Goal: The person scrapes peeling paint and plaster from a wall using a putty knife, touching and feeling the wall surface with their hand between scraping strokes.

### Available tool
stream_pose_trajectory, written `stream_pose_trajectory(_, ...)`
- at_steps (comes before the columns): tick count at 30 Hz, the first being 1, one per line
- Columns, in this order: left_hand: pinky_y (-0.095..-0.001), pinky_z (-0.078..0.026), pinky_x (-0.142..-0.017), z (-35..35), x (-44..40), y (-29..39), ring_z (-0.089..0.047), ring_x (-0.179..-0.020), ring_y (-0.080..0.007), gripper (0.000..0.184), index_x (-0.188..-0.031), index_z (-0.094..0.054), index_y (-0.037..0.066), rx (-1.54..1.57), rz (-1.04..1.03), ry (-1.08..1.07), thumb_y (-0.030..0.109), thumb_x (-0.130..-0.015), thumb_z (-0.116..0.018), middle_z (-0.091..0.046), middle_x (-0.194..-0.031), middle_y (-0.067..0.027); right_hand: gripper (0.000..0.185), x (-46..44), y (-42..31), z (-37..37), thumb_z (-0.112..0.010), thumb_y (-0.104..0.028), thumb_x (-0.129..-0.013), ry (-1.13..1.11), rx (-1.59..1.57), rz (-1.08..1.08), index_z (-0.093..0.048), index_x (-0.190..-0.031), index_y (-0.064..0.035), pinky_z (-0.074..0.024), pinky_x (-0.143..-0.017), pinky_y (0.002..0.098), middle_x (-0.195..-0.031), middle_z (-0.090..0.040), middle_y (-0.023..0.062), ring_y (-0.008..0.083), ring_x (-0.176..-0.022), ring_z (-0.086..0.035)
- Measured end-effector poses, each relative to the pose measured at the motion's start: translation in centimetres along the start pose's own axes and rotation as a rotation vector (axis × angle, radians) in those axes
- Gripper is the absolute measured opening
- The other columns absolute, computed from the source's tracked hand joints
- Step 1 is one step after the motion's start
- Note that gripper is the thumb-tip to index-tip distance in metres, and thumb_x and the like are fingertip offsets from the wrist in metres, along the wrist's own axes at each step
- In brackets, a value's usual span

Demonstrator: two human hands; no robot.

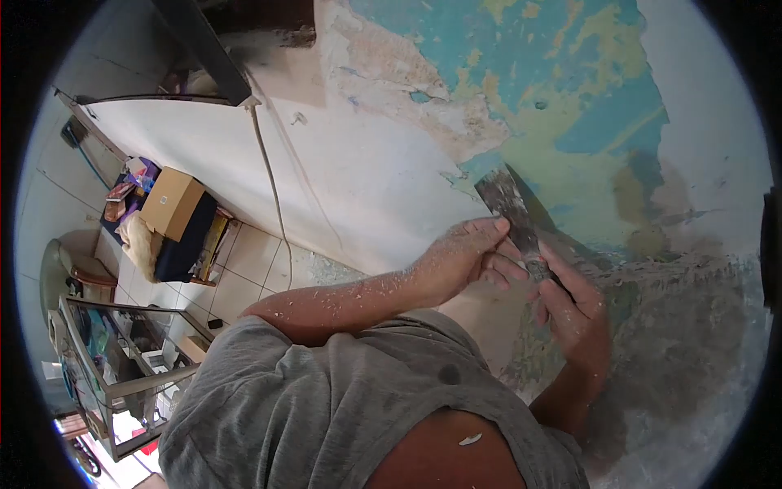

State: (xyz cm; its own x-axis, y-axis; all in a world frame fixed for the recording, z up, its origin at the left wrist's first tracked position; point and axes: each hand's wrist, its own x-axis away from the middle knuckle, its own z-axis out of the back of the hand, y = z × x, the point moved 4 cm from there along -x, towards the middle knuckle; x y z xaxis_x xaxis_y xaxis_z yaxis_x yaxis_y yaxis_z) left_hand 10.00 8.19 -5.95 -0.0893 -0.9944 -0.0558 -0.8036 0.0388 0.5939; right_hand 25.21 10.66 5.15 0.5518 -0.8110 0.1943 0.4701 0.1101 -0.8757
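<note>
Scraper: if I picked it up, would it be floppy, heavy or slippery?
The scraper is probably mostly stiff, because its flat blade looks like metal and sticks out straight. It's likely fairly light, since it looks small and slim beside the right hand. The blade may feel rough, not slippery, because it looks blotchy and crusty.

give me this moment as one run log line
right hand: holding scraper | left hand: thumb at blade | wall: paint patchy, peeling | blade-wall contact: unclear
</note>
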Motion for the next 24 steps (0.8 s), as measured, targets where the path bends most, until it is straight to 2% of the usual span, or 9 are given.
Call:
stream_pose_trajectory(3,-0.0351,-0.053,-0.071,-1.2,0.8,-0.2,-0.068,-0.089,-0.0233,0.038,-0.107,-0.057,0.006,0.031,-0.010,0.004,0.042,-0.101,-0.049,-0.067,-0.099,-0.0098,0.045,0.3,0.4,0.7,-0.056,-0.005,-0.092,-0.026,-0.034,-0.033,-0.055,-0.136,-0.0087,-0.0413,-0.058,0.0233,-0.079,-0.060,0.0018,0.0076,-0.062,-0.045)
stream_pose_trajectory(6,-0.0351,-0.053,-0.071,0.8,-0.2,1.0,-0.068,-0.090,-0.0234,0.039,-0.107,-0.057,0.005,-0.041,-0.039,0.009,0.043,-0.101,-0.049,-0.067,-0.100,-0.0108,0.044,-1.3,0.2,-0.5,-0.057,-0.004,-0.091,0.003,-0.034,-0.006,-0.056,-0.135,-0.0079,-0.0408,-0.058,0.0230,-0.080,-0.060,0.0018,0.0074,-0.062,-0.045)
stream_pose_trajectory(12,-0.0347,-0.053,-0.071,-1.6,0.4,-0.3,-0.068,-0.090,-0.0241,0.039,-0.106,-0.057,0.005,-0.006,0.022,-0.021,0.042,-0.101,-0.049,-0.067,-0.098,-0.0108,0.043,0.5,0.3,1.2,-0.058,-0.004,-0.091,0.016,0.003,0.095,-0.058,-0.134,-0.0074,-0.0397,-0.056,0.0233,-0.080,-0.060,0.0024,0.0077,-0.061,-0.045)
stream_pose_trajectory(14,-0.0345,-0.053,-0.071,0.3,0.0,0.4,-0.068,-0.090,-0.0240,0.038,-0.107,-0.057,0.005,-0.028,-0.051,0.018,0.042,-0.101,-0.049,-0.067,-0.099,-0.0110,0.042,-0.4,-0.4,0.4,-0.058,-0.003,-0.090,-0.022,0.057,0.192,-0.059,-0.132,-0.0065,-0.0401,-0.056,0.0235,-0.078,-0.060,0.0031,0.0079,-0.060,-0.045)
stream_pose_trajectory(15,-0.0343,-0.053,-0.072,0.9,-0.1,0.8,-0.068,-0.091,-0.0239,0.038,-0.108,-0.056,0.005,-0.050,-0.117,0.054,0.041,-0.101,-0.049,-0.067,-0.099,-0.0111,0.042,-0.7,-0.5,0.0,-0.058,-0.003,-0.090,-0.018,0.055,0.190,-0.059,-0.132,-0.0065,-0.0401,-0.056,0.0235,-0.078,-0.060,0.0031,0.0079,-0.060,-0.045)
stream_pose_trajectory(18,-0.0339,-0.054,-0.072,0.9,0.0,0.9,-0.068,-0.091,-0.0236,0.038,-0.109,-0.056,0.005,-0.016,-0.088,0.026,0.042,-0.101,-0.049,-0.067,-0.101,-0.0115,0.041,-1.2,0.1,-0.4,-0.059,-0.003,-0.089,0.008,0.012,0.066,-0.060,-0.130,-0.0050,-0.0410,-0.056,0.0239,-0.077,-0.061,0.0039,0.0085,-0.060,-0.047)
stream_pose_trajectory(22,-0.0338,-0.053,-0.072,-0.7,-0.1,0.1,-0.068,-0.090,-0.0238,0.037,-0.109,-0.056,0.005,-0.045,-0.051,-0.029,0.040,-0.101,-0.048,-0.067,-0.101,-0.0108,0.042,-0.2,1.1,1.9,-0.060,-0.008,-0.089,0.020,0.016,0.141,-0.060,-0.131,-0.0080,-0.0429,-0.056,0.0257,-0.077,-0.062,0.0040,0.0093,-0.060,-0.048)
stream_pose_trajectory(24,-0.0351,-0.053,-0.072,-0.4,0.1,0.0,-0.067,-0.091,-0.0248,0.038,-0.109,-0.056,0.005,-0.006,-0.077,0.025,0.041,-0.101,-0.047,-0.067,-0.103,-0.0103,0.042,-1.3,0.5,1.3,-0.061,-0.009,-0.089,-0.014,0.012,0.154,-0.060,-0.131,-0.0092,-0.0432,-0.055,0.0264,-0.078,-0.063,0.0040,0.0095,-0.060,-0.049)
